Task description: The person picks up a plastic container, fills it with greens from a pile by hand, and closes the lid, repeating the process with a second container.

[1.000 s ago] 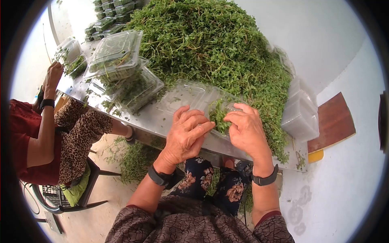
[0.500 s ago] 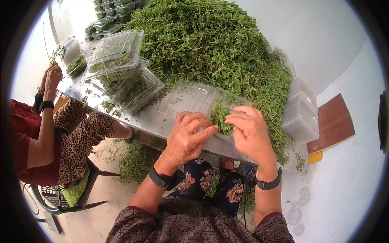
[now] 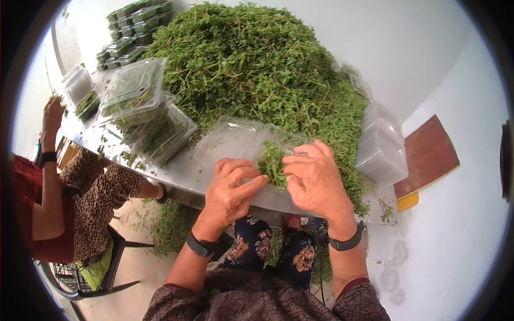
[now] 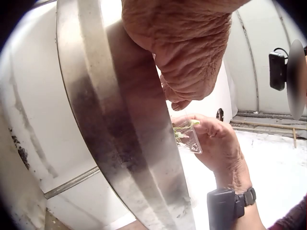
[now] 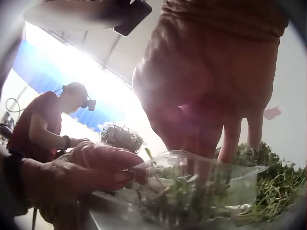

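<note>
Clear plastic box (image 5: 243,186) of leafy green sprigs (image 3: 272,162): centre of head frame, between hands. Right hand (image 3: 316,179), nearer: fingers extended into sprigs, uncurled. Left hand (image 3: 231,187): at box's left edge, fingers bent; hold uncertain.

At twelve o'clock from me my clear plastic box (image 5: 244,187) sits open, its lid (image 3: 230,138) spread flat towards ten o'clock. Inside it the greens (image 3: 272,161) lie loosely heaped, small-leaved and bright.

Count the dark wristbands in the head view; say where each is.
3 plainly visible: the wearer's left wristband and right wristband, and one on the red-shirted person, at the wristband. That person's other wrist is mostly hidden.
</note>
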The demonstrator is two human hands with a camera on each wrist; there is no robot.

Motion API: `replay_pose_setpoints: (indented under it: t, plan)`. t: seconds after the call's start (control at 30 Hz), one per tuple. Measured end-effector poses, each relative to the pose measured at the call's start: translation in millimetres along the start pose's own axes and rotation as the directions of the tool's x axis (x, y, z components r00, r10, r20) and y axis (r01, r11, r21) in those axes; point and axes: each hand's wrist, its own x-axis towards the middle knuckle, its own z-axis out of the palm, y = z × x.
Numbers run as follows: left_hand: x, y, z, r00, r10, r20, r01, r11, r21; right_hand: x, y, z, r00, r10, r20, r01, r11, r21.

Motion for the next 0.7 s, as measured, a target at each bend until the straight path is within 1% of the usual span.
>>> replay_pose_setpoints:
  t: [0.03,0.07,0.1,0.13,0.17,0.2,0.27,0.3,0.33,0.4,0.43,0.5,0.53,0.6,0.63,0.7]
  plan:
    - [-0.1,0.9,-0.8,1.0,0.014,-0.002,-0.014,1.0,-0.012,2.2,-2.0,-0.7,0.999,-0.016,0.028,0.014,0.998,0.067]
    - [-0.1,1.6,-1.5,1.0,0.0,0.006,0.001,1.0,-0.004,3.6,-4.9,1.3,1.0,-0.007,0.018,0.006,0.999,0.053]
    - [0.5,1.4,-1.5,1.0,-0.014,0.013,0.014,1.0,0.003,4.9,-7.6,5.3,0.998,0.001,0.06,-0.005,0.999,0.051]
    - [0.3,0.2,-0.7,1.0,0.0,0.012,0.0,1.0,-0.007,5.8,-9.2,10.4,0.995,0.009,0.104,-0.014,0.999,0.05]
    - [-0.9,-1.2,-0.1,1.0,-0.01,0.008,0.01,1.0,-0.003,5.3,-7.6,18.3,0.987,0.003,0.162,-0.02,0.994,0.105]
    - [-2.2,-1.9,-0.3,1.0,-0.022,0.006,0.022,1.0,0.003,3.1,-3.0,25.2,0.988,0.008,0.157,-0.024,0.995,0.099]
    - [-2.2,-3.1,-1.3,1.0,-0.012,0.002,0.012,1.0,0.002,2.3,5.9,33.1,0.988,-0.029,0.154,-0.012,0.966,0.259]
    - [-2.1,-3.3,-1.1,1.0,-0.013,-0.001,0.013,1.0,0.003,6.2,5.2,24.3,0.967,-0.03,0.253,-0.045,0.957,0.285]
    - [-2.4,-3.1,-0.4,1.0,-0.008,-0.005,0.008,1.0,0.002,5.5,6.3,21.4,0.968,-0.03,0.25,-0.042,0.959,0.281]
    - [-3.1,-3.5,0.8,1.0,0.009,-0.009,-0.009,0.999,0.051,3.9,8.7,17.4,0.994,-0.057,0.098,0.023,0.947,0.32]
    - [-3.1,-3.4,1.0,1.0,0.009,-0.013,-0.009,0.999,0.052,5.3,12.7,12.1,0.993,-0.06,0.098,0.026,0.948,0.318]
    - [-2.7,-1.9,0.2,1.0,-0.001,-0.024,0.003,0.996,0.093,11.3,25.4,-2.5,0.987,0.127,0.102,-0.153,0.941,0.302]
    - [-2.9,-1.3,0.0,1.0,-0.003,-0.027,0.006,0.995,0.097,13.6,31.3,-7.8,0.987,0.123,0.104,-0.149,0.942,0.302]
    - [-2.5,-0.2,0.2,0.998,-0.045,-0.049,0.048,0.996,0.078,19.0,43.1,-17.7,0.946,0.323,0.03,-0.323,0.931,0.168]
    - [-2.5,0.6,-0.4,0.998,-0.046,-0.053,0.05,0.996,0.081,21.6,50.3,-20.2,0.947,0.319,0.031,-0.319,0.933,0.167]
    - [-2.4,1.4,-2.4,0.999,-0.044,-0.017,0.046,0.995,0.083,27.8,65.6,-20.3,0.902,0.432,0.0,-0.431,0.9,0.064]
